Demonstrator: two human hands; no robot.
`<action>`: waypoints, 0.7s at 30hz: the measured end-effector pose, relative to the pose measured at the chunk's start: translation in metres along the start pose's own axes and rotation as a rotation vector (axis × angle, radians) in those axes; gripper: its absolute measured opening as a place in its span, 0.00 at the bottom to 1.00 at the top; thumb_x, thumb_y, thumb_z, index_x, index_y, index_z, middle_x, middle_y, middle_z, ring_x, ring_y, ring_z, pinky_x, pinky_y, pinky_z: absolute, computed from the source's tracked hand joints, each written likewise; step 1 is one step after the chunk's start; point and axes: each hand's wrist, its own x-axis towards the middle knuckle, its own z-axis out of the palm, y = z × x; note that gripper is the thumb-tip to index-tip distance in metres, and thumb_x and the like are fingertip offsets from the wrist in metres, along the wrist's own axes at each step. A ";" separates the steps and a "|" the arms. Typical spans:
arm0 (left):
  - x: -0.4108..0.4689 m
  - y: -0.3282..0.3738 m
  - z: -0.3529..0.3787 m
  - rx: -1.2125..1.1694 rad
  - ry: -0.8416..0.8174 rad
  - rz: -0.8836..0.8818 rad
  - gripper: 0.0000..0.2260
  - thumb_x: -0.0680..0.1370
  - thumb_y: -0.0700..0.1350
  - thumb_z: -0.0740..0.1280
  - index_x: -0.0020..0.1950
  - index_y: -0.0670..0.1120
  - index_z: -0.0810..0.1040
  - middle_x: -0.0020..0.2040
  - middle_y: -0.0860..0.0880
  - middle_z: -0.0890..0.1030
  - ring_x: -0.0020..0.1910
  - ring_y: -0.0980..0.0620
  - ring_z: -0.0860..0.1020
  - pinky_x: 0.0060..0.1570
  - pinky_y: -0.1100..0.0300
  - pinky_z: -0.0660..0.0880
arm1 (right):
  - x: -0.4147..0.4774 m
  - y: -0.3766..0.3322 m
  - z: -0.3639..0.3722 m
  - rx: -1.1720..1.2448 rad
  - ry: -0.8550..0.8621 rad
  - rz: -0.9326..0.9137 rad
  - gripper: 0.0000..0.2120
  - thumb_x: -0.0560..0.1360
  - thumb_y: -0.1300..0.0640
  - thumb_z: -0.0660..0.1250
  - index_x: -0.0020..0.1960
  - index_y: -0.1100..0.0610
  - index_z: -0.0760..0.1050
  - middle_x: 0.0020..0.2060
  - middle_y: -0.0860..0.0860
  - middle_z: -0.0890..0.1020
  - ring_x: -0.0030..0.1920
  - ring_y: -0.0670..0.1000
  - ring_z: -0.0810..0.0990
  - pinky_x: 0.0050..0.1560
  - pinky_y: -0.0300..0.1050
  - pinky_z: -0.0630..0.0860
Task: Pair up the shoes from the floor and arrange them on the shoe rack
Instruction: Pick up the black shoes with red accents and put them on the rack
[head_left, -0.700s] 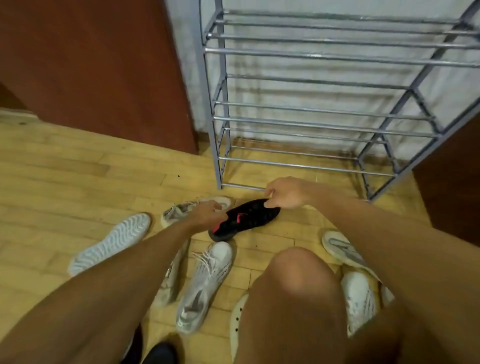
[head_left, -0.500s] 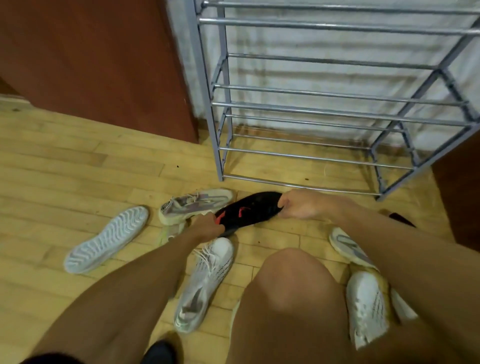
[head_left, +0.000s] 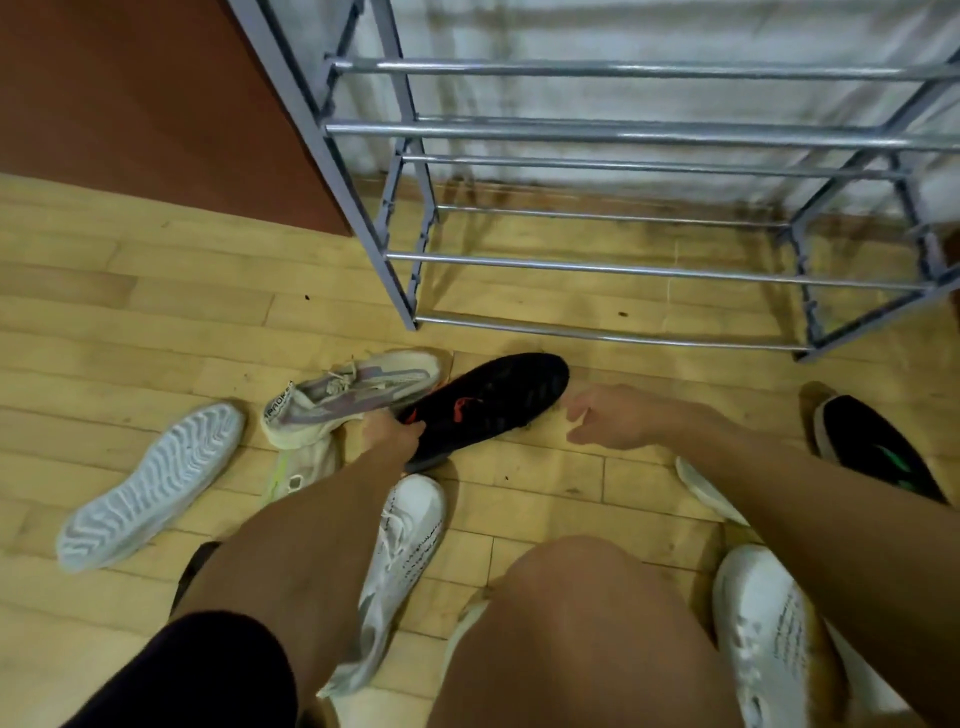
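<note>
**Left hand.** My left hand (head_left: 387, 434) holds the black shoe (head_left: 488, 400) at its heel end. The fingers are curled over the heel rim and pinch it. The shoe lies on the floor (head_left: 130, 322), red marks showing. Its toe points away from these fingers toward the rack (head_left: 623, 130). The rack's lowest front bar runs just beyond the toe, clear of it.

**Right hand.** My right hand (head_left: 608, 415) hovers just right of the toe, apart from the shoe. Its fingers are loosely spread and hold nothing.

**Other shoes.**
- The grey sneaker (head_left: 353, 392) lies just left of my left fingers, against the black shoe's side.
- The upturned shoe (head_left: 150, 483) lies farther left, sole up, well apart from them.
- The white sneaker (head_left: 410, 530) lies near my left fingers, on the side toward me, partly under my forearm.
- The green-marked shoe (head_left: 878, 447) lies well right of my right fingers.
- The second white sneaker (head_left: 763, 623) lies beside my knee (head_left: 587, 623), below my right forearm.
</note>
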 end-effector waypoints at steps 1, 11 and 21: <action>0.000 0.002 -0.002 0.007 -0.007 -0.001 0.23 0.74 0.47 0.71 0.64 0.36 0.74 0.60 0.38 0.79 0.58 0.39 0.78 0.58 0.46 0.76 | -0.001 0.003 -0.001 0.004 -0.003 0.006 0.23 0.79 0.50 0.63 0.71 0.57 0.68 0.68 0.53 0.73 0.67 0.54 0.72 0.63 0.43 0.67; -0.094 0.062 -0.061 -0.006 -0.350 0.064 0.20 0.74 0.39 0.72 0.61 0.30 0.74 0.60 0.35 0.79 0.53 0.36 0.80 0.44 0.48 0.79 | -0.084 -0.006 -0.026 -0.093 0.149 0.003 0.20 0.79 0.51 0.60 0.64 0.62 0.75 0.63 0.57 0.78 0.61 0.57 0.76 0.63 0.51 0.72; -0.257 0.129 -0.103 -0.161 -0.353 0.379 0.21 0.74 0.39 0.71 0.63 0.31 0.71 0.61 0.36 0.77 0.43 0.42 0.80 0.21 0.57 0.78 | -0.227 -0.019 -0.030 0.351 0.290 0.011 0.23 0.80 0.43 0.58 0.67 0.56 0.70 0.61 0.58 0.78 0.56 0.56 0.80 0.56 0.49 0.78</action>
